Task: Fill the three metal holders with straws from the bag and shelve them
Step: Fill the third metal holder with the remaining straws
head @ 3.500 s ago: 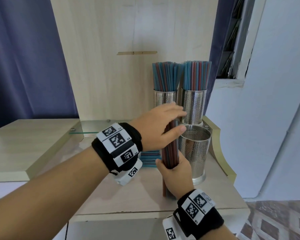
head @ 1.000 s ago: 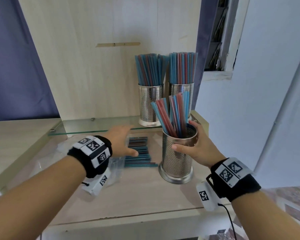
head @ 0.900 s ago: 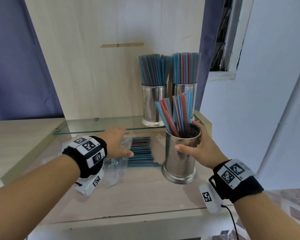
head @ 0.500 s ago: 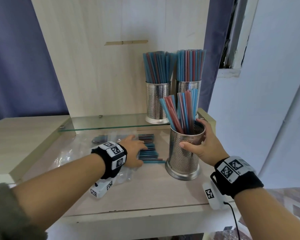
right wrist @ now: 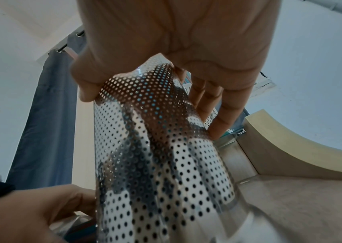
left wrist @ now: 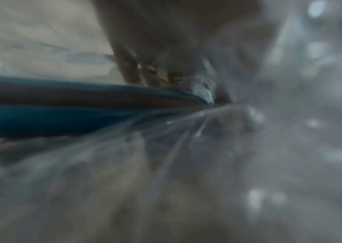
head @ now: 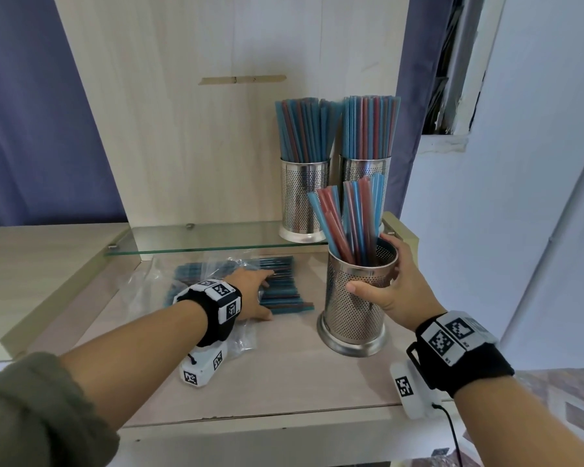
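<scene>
Two perforated metal holders (head: 304, 197) (head: 364, 170), packed with blue and red straws, stand on the glass shelf (head: 196, 241). The third holder (head: 354, 298) (right wrist: 155, 164) stands on the table below with a small bunch of straws (head: 348, 224) leaning in it. My right hand (head: 375, 274) (right wrist: 151, 113) grips this holder just under its rim. My left hand (head: 268, 294) lies on the loose straws (head: 284, 291) (left wrist: 61, 111) that stick out of the clear plastic bag (head: 196, 274) (left wrist: 249, 148), fingers on top, thumb at the near side. The left wrist view is blurred.
The glass shelf overhangs the back of the wooden table (head: 284, 375). A raised wooden side rim (head: 402, 230) runs at the right and a wooden ledge (head: 41, 264) at the left. A wooden back panel (head: 216, 129) rises behind the shelf.
The bundle both hands held 3.5 s ago now stands in the third holder. Over the last second my left hand slid forward onto the bagged straws; my right hand kept its grip.
</scene>
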Tool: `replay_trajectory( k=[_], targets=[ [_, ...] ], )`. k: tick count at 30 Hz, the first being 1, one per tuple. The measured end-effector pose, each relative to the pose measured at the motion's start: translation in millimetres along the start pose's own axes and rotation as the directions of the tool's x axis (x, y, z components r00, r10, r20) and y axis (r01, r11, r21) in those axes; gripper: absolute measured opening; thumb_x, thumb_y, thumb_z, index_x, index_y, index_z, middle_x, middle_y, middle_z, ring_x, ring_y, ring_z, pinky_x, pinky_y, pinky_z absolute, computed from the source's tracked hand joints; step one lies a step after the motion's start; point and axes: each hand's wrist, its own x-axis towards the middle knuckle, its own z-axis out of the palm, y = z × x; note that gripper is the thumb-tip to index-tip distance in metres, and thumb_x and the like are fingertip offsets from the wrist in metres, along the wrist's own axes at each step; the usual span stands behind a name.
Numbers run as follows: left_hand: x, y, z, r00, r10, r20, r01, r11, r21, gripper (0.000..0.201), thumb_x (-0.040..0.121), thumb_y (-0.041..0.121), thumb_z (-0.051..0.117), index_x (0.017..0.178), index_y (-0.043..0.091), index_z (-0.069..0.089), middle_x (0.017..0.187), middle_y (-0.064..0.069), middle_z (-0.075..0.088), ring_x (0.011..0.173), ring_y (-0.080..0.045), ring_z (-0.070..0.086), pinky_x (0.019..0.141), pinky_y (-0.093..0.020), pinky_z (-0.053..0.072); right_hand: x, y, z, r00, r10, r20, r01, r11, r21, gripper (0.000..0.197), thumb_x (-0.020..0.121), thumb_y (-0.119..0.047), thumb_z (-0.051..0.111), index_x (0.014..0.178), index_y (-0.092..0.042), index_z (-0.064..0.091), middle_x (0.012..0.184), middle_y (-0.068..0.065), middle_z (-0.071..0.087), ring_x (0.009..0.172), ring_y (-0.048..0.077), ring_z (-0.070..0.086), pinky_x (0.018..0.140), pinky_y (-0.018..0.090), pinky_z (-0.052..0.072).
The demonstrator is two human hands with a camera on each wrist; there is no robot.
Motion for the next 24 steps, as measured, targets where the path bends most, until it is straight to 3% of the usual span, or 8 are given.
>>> replay_trajectory(
  k=[5,10,15,17,20,22,24],
  targets=[
    [-13.1,1.8,-4.6,0.992,0.086,-0.092,-0.079,0.994,0.076,0.078,0.078,0.043,0.075,0.144,0.032,0.037,0.125,0.006,0.059,0.120,-0.018,0.049,0.103,-0.035,0.040,-0.2,0.0,0.1,1.000,-0.011,0.000,0.011,1.000,-0.001,0.094,0.053,-0.037,0.084,0.132,-0.033,0.033,0.121,-0.022,0.049,0.106,-0.014,0.054,0.080,0.004,0.046],
    [-33.3,7.6,-10.4,0.988,0.137,-0.073,-0.119,0.970,0.214,0.066,0.086,0.039,0.064,0.144,0.038,0.034,0.127,-0.001,0.053,0.122,-0.020,0.044,0.106,-0.037,0.029,0.4,-0.7,0.5,1.000,-0.013,0.000,0.013,1.000,-0.014,0.093,0.054,-0.037,0.084,0.132,-0.033,0.032,0.121,-0.023,0.047,0.104,-0.019,0.051,0.081,0.002,0.045],
    [-49.8,13.7,-16.7,0.956,0.262,-0.134,-0.213,0.930,0.300,0.053,0.091,0.033,0.055,0.141,0.034,0.040,0.131,0.003,0.053,0.129,-0.014,0.037,0.109,-0.034,0.016,-1.3,-3.4,1.1,1.000,-0.030,0.003,0.030,0.999,-0.024,0.087,0.061,-0.023,0.086,0.129,-0.031,0.032,0.118,-0.024,0.046,0.099,-0.026,0.051,0.078,0.001,0.045],
    [-56.4,19.5,-25.5,0.938,0.297,-0.180,-0.239,0.928,0.287,0.045,0.093,0.030,0.051,0.137,0.033,0.045,0.127,0.006,0.054,0.127,-0.013,0.038,0.110,-0.035,0.015,-2.2,-5.2,1.1,1.000,-0.028,0.008,0.028,0.999,-0.026,0.086,0.060,-0.026,0.084,0.128,-0.032,0.033,0.117,-0.025,0.047,0.098,-0.024,0.051,0.078,0.001,0.045],
    [-65.7,27.7,-40.5,0.890,0.330,-0.316,-0.305,0.944,0.125,0.027,0.093,0.026,0.053,0.120,0.029,0.053,0.102,0.014,0.054,0.105,-0.011,0.047,0.109,-0.041,0.022,-2.9,-7.6,1.8,1.000,-0.013,0.009,0.013,1.000,-0.027,0.088,0.055,-0.033,0.082,0.128,-0.033,0.033,0.117,-0.025,0.048,0.100,-0.020,0.053,0.077,0.002,0.046],
    [-72.4,32.3,-51.8,0.844,0.316,-0.433,-0.387,0.918,-0.084,0.019,0.094,0.021,0.055,0.110,0.030,0.052,0.088,0.017,0.052,0.085,-0.006,0.048,0.100,-0.040,0.033,-3.0,-8.1,1.8,1.000,-0.008,0.011,0.008,0.999,-0.036,0.090,0.054,-0.034,0.082,0.130,-0.032,0.033,0.118,-0.025,0.047,0.101,-0.019,0.053,0.076,0.002,0.046],
    [-81.8,39.3,-65.1,0.824,0.272,-0.496,-0.466,0.824,-0.322,0.026,0.096,0.018,0.055,0.118,0.030,0.049,0.098,0.011,0.062,0.089,-0.008,0.058,0.092,-0.034,0.045,-3.0,-7.0,1.6,1.000,-0.005,0.013,0.005,0.999,-0.051,0.094,0.054,-0.035,0.083,0.134,-0.029,0.033,0.119,-0.025,0.047,0.101,-0.019,0.053,0.076,0.002,0.046]
  ],
)
